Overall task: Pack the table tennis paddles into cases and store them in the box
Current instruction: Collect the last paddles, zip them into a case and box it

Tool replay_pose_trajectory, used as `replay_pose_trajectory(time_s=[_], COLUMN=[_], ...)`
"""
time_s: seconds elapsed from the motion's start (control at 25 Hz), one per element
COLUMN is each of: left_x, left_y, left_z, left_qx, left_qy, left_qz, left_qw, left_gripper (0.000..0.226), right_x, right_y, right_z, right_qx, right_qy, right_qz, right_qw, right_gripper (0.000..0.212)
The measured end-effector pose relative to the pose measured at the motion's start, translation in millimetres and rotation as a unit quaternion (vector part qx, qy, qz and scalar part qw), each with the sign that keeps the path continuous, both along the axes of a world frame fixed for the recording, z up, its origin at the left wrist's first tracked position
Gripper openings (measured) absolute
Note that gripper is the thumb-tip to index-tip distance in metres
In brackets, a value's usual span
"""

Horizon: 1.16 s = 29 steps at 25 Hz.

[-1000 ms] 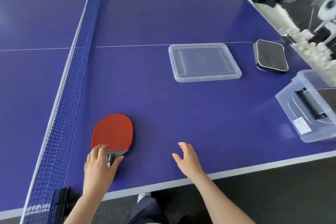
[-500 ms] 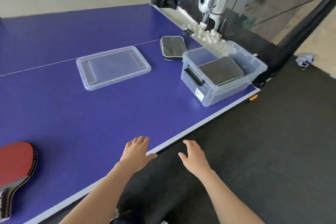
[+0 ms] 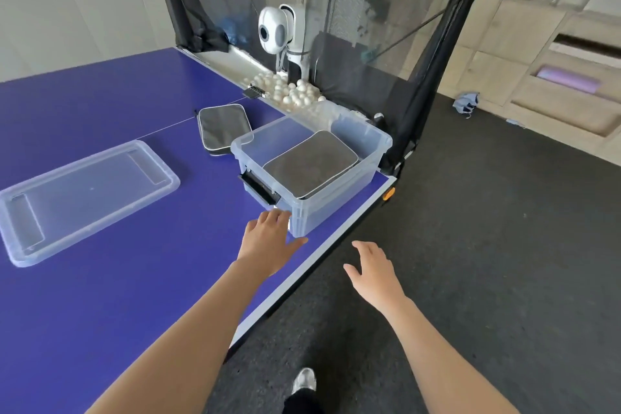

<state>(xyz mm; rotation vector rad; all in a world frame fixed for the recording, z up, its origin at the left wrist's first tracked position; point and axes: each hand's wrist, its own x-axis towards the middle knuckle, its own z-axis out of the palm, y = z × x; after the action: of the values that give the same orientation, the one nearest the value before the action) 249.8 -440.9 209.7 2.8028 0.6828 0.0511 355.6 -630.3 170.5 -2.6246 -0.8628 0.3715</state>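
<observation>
Far left on the blue table [image 3: 100, 312] you've got the clear lid [image 3: 84, 198], lying flat and off the box. To its right, past the white centre line, one dark case [image 3: 223, 126] w/ pale piping lies flat on the table, just beside the box's back-left corner; can't tell if they touch.

Your left hand [image 3: 268, 242] is palm down over the table, fingers straight, thumb out, holding nothing. Its fingertips are at the box's near bottom corner; contact unclear.

The clear box [image 3: 322, 212] sits at the table's corner, near the right edge, black latch on the side facing the lid. A 2nd case [image 3: 311, 163] is inside it, lying tilted.

Behind the box: a heap of white balls [image 3: 289, 89] in the tray at the table end, and a white ball machine [image 3: 277, 28] in front of black netting.

Your right hand [image 3: 374, 274] is off the table, over the dark floor, fingers loosely spread, holding nothing.
</observation>
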Motion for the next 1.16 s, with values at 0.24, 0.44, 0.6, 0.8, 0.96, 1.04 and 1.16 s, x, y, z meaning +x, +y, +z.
replay_pose_trajectory(time_s=[0.24, 0.44, 0.6, 0.8, 0.96, 1.04, 1.16], left_x=[107.1, 151.0, 166.0, 190.8, 215.7, 224.4, 227.0], left_y=[62.9, 108.3, 141.1, 176.6, 193.8, 203.5, 222.1], left_z=[14.9, 18.8, 20.9, 15.0, 15.8, 18.3, 22.5], left_qx=[0.004, -0.004, -0.003, 0.008, -0.008, -0.019, -0.033], left_qy=[-0.027, -0.013, -0.007, -0.005, -0.005, -0.020, -0.044], left_qz=[0.048, 0.105, 0.152, 0.250, 0.341, 0.381, 0.425], left_qw=[0.998, 0.994, 0.988, 0.968, 0.940, 0.924, 0.903], left_gripper=[0.062, 0.063, 0.064, 0.063, 0.062, 0.063, 0.064], right_x=[125.0, 192.3, 233.2, 293.4, 337.2, 355.3, 371.3], right_y=[59.0, 111.5, 157.8, 222.7, 271.6, 295.2, 328.9], right_z=[28.4, 49.4, 49.9, 42.0, 39.8, 41.6, 45.0], right_qx=[0.014, 0.034, 0.038, 0.049, 0.067, 0.089, 0.105], right_qy=[-0.018, -0.045, -0.059, -0.077, -0.063, -0.048, 0.011], right_qz=[0.021, 0.072, 0.119, 0.210, 0.258, 0.278, 0.282], right_qw=[1.000, 0.996, 0.990, 0.973, 0.962, 0.955, 0.954], right_gripper=[0.050, 0.049, 0.051, 0.052, 0.049, 0.048, 0.047])
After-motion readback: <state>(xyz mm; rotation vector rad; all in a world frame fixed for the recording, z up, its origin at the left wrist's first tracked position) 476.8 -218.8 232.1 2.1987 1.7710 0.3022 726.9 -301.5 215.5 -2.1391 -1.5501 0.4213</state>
